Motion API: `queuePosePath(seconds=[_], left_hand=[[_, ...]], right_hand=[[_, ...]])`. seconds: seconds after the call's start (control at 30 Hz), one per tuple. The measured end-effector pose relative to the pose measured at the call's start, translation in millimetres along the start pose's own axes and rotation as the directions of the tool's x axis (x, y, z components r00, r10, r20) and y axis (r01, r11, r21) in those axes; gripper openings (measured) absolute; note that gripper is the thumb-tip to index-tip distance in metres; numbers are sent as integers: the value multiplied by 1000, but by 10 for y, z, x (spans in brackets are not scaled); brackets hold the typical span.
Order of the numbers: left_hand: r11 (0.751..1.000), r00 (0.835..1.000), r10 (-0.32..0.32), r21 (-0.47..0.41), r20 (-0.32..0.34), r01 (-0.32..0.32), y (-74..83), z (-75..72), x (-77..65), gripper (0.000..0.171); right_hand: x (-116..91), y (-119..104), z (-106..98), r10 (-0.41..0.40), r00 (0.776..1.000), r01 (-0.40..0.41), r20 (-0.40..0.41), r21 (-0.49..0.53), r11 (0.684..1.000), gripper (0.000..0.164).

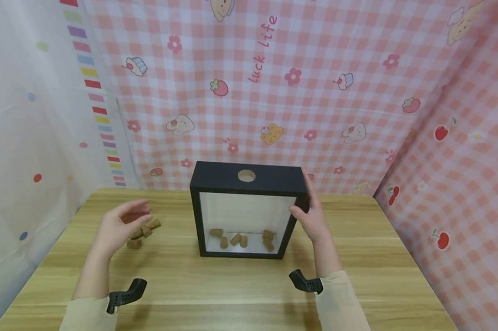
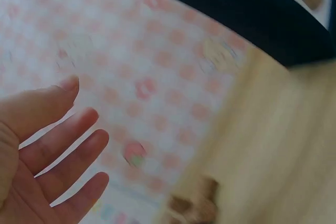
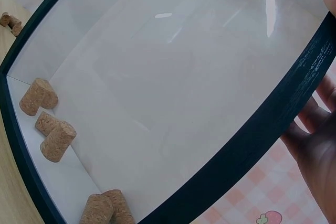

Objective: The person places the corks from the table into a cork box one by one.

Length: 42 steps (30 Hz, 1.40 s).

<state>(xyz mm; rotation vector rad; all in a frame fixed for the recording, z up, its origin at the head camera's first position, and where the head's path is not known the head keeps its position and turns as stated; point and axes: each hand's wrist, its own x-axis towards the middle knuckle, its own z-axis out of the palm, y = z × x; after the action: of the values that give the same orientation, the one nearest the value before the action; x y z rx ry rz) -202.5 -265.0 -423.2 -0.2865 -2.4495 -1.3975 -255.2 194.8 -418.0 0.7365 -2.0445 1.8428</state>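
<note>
A black-framed box (image 1: 249,178) with a clear front and a round hole in its top stands upright on the table. Several cork stoppers (image 1: 235,239) lie on its white floor, also seen through the pane as corks (image 3: 58,141) in the right wrist view. My right hand (image 1: 312,216) grips the box's right side, thumb at the front edge and fingers behind. Over a small pile of loose corks (image 1: 146,231) on the left, my left hand (image 1: 122,223) hovers with relaxed, spread fingers. Nothing shows between those fingers (image 2: 86,145) in the left wrist view.
The wood-grain table (image 1: 240,294) runs beneath everything. A pink checked cloth (image 1: 232,105) hangs behind it and another checked cloth (image 1: 451,184) at the right. White dotted fabric (image 1: 29,138) hangs on the left. Black wrist mounts (image 1: 128,294) sit at both sleeves.
</note>
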Motion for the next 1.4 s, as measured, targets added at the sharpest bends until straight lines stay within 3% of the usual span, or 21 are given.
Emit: queuePosePath(seconds=[0.3,0.63,0.9,1.2,1.4], left_hand=[[992,991,-124,22,-50,125,-492,-54,-257,38],[974,974,-221,31,-39,223,-840,-96,-450,45],[994,988,-112,-24,-108,110,-1021,-4,-502,37],[995,985,-98,-12,-140,97,-1115,51,-529,36],[995,988,-64,66,-139,74,-1137,80,-528,32]], right_hand=[[9,34,11,8,1000,-8,0,-4,1000,92],[14,50,8,-8,1000,8,6,6,1000,87],[12,57,1,-22,1000,22,5,22,1000,85],[11,60,-7,-22,1000,22,2,-1,1000,86],[5,55,-11,-19,1000,19,-2,0,1000,85]])
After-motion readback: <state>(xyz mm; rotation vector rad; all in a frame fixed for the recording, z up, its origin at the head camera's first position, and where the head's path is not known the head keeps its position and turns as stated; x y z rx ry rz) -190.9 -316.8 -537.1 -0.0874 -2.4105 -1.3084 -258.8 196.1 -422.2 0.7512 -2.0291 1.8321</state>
